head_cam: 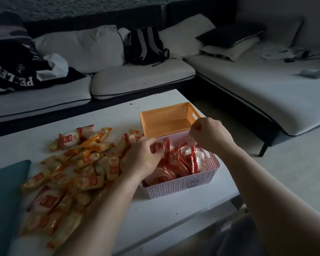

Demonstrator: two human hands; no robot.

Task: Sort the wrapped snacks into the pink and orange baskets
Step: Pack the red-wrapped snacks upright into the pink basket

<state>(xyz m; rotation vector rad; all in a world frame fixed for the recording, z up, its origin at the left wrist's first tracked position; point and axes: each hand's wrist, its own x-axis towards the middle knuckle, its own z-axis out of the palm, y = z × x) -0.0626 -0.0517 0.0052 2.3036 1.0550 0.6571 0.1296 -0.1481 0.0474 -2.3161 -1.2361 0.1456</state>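
Observation:
A pink basket (183, 185) stands on the white table, holding several red-wrapped round snacks (185, 159). Behind it and touching it is an orange basket (164, 124) with nothing visible inside. A loose pile of orange-wrapped and red-wrapped snacks (85, 163) is spread on the table left of the baskets. My left hand (142, 157) is at the pink basket's left rim, fingers curled round a red-wrapped snack (155, 149). My right hand (209, 135) is at the pink basket's far rim, where its curled fingers appear to pinch that rim.
The white table (164, 209) ends close to the right of the baskets and at the front. A teal flat object (6, 200) lies at the table's left. Beyond the table is a sofa with cushions, dark clothes and a backpack (146, 47).

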